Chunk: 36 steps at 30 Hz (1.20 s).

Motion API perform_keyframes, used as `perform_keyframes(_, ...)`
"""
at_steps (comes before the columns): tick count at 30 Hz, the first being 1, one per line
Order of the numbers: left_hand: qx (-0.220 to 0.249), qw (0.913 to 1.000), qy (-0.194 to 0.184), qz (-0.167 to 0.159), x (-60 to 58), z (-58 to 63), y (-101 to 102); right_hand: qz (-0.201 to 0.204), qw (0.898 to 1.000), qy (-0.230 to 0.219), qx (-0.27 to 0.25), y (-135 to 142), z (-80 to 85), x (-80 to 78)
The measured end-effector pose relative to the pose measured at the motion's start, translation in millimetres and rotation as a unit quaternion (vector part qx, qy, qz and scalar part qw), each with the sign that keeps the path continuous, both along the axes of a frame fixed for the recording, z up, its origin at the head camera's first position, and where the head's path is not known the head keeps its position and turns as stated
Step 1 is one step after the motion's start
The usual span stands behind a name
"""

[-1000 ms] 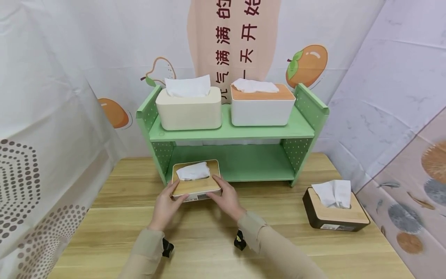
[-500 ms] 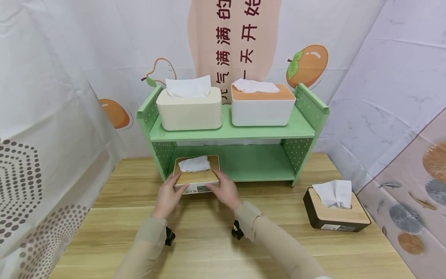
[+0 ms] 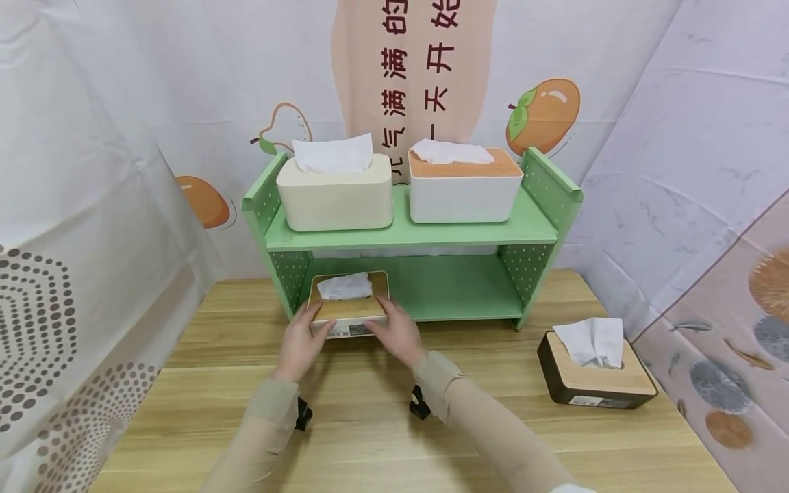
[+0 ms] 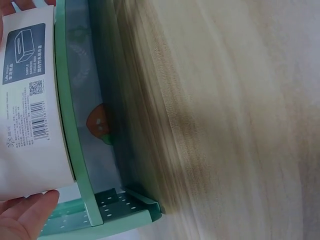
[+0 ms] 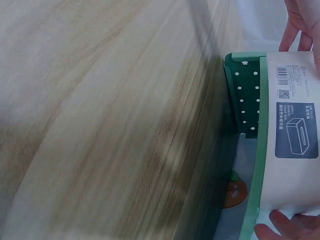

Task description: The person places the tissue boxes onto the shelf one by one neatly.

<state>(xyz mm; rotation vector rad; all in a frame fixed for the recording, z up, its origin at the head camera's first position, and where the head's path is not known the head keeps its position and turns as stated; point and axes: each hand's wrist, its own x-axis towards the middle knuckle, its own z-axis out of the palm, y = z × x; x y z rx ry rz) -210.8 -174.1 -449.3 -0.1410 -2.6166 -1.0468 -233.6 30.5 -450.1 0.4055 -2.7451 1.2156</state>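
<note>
A rectangular, wood-topped box point(image 3: 348, 307) was clamped between the left hand point(image 3: 301, 346), at eight o'clock, and right hand point(image 3: 401, 335), at four, both curled.

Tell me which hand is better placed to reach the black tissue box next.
Probably the right hand: the black tissue box stands on the table to its right, and the left hand is farther away. Both hold the lower white tissue box, though.
</note>
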Motion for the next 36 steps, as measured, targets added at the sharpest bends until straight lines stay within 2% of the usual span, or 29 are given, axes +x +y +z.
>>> perform_keyframes(4,-0.012,0.9999,0.011,0.003,2.8,-1.3,1.9,0.000,1.000,0.025,0.015,3.4,3.2,4.2)
perform_keyframes(7,-0.034,0.9986,0.042,0.000,8.3,0.7,4.0,0.007,0.996,0.081,0.039,6.4,8.2,9.7)
perform_keyframes(12,-0.091,0.9893,0.114,-0.015,25.3,3.5,8.4,0.040,0.975,0.189,0.111,12.2,12.5,24.4)
perform_keyframes(15,-0.129,0.9814,0.140,-0.026,37.7,0.0,11.3,0.061,0.960,0.211,0.172,15.2,9.5,35.8)
perform_keyframes(17,-0.157,0.9779,0.133,-0.034,45.6,-4.9,13.2,0.073,0.953,0.211,0.207,16.7,5.9,43.2)
perform_keyframes(20,-0.199,0.9751,0.089,-0.041,55.3,-13.9,15.8,0.086,0.944,0.199,0.247,17.5,-0.7,52.9)
perform_keyframes(24,-0.238,0.9702,0.034,-0.032,62.1,-23.2,17.9,0.094,0.941,0.164,0.281,16.7,-9.3,61.0)
perform_keyframes(30,-0.272,0.9622,0.005,-0.017,63.0,-31.3,17.7,0.094,0.943,0.116,0.298,13.7,-17.6,65.0)
perform_keyframes(36,-0.287,0.9578,-0.003,-0.007,58.3,-33.1,18.6,0.085,0.941,0.110,0.309,11.7,-20.5,62.5)
